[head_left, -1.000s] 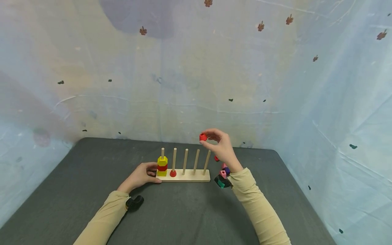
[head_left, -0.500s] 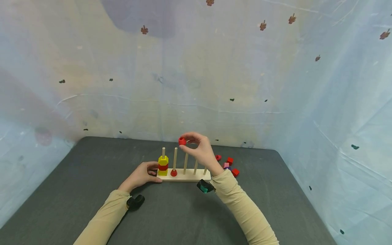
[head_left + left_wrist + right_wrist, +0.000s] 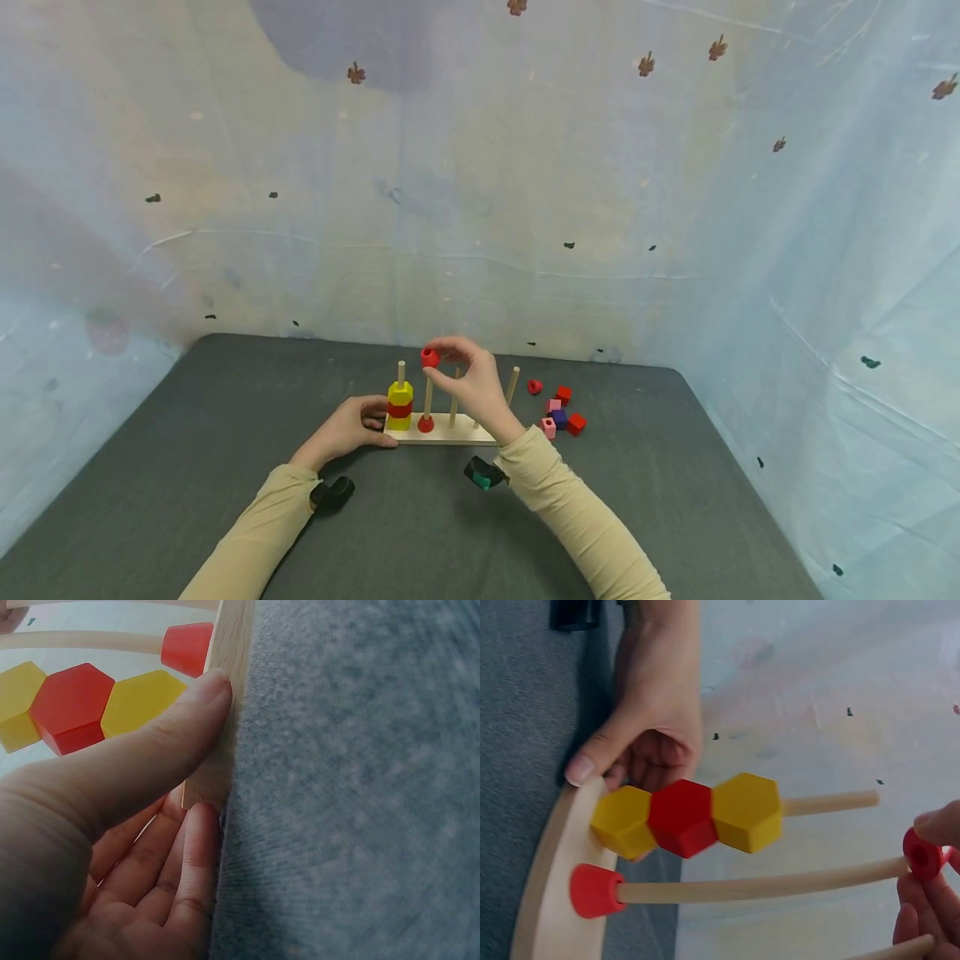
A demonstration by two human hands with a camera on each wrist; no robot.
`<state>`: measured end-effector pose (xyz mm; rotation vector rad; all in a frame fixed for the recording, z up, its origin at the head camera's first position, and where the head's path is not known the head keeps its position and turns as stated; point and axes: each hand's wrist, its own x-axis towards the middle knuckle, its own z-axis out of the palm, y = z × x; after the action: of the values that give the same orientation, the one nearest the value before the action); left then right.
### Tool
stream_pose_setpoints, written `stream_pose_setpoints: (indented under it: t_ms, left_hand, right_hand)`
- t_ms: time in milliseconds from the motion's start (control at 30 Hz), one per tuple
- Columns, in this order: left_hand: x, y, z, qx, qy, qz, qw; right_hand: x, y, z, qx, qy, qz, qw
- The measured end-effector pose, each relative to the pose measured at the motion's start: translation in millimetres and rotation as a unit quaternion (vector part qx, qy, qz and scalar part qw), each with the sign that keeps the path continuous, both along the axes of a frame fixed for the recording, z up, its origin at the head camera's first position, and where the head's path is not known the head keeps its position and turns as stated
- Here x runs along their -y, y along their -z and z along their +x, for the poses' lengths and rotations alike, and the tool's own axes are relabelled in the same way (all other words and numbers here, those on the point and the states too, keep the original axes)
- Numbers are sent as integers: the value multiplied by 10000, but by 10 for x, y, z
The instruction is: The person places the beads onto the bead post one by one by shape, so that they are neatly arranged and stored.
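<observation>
A pale wooden peg board [image 3: 442, 435] with several upright pegs stands on the table. My left hand [image 3: 347, 429] grips its left end, the thumb lying along the front edge in the left wrist view. On the leftmost peg sit two yellow hexagonal beads [image 3: 746, 813] with a red hexagonal bead [image 3: 681, 817] between them. A red tapered bead [image 3: 426, 424] rests at the foot of the second peg [image 3: 765, 889]. My right hand [image 3: 476, 385] pinches another red bead [image 3: 430, 357] by thumb and fingers, at the tip of that second peg. Its hole faces the peg in the right wrist view.
Right of the board lie loose beads: a red ring-like one [image 3: 535, 387], red cubes [image 3: 576, 424], pink cubes [image 3: 548, 428] and a dark purple cube [image 3: 558, 418]. The dark grey table [image 3: 405, 533] backs onto a pale patterned curtain [image 3: 480, 208].
My right hand has carried the red bead leftward and a little down, from beyond the right pegs to the second peg's tip. The left hand has kept its grip on the board.
</observation>
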<state>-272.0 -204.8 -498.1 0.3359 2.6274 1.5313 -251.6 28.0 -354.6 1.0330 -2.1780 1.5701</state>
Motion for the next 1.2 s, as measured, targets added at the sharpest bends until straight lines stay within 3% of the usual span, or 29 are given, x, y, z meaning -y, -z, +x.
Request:
stream_pose_setpoints:
  t_ms: [400, 700, 933, 1200]
  left_hand:
    - [2, 7, 3, 16, -23, 7, 10000]
    - [11, 10, -5, -34, 40, 32, 10000]
    - [21, 21, -5, -80, 55, 25, 10000]
    - [22, 15, -4, -98, 120, 28, 9999]
  right_hand:
    - [98, 235, 14, 284, 477, -452, 9974]
    - [135, 330, 49, 758, 534, -915, 9915]
    - [147, 468, 51, 733, 371, -1070, 9909]
    - [154, 659, 58, 1380, 569, -857, 9851]
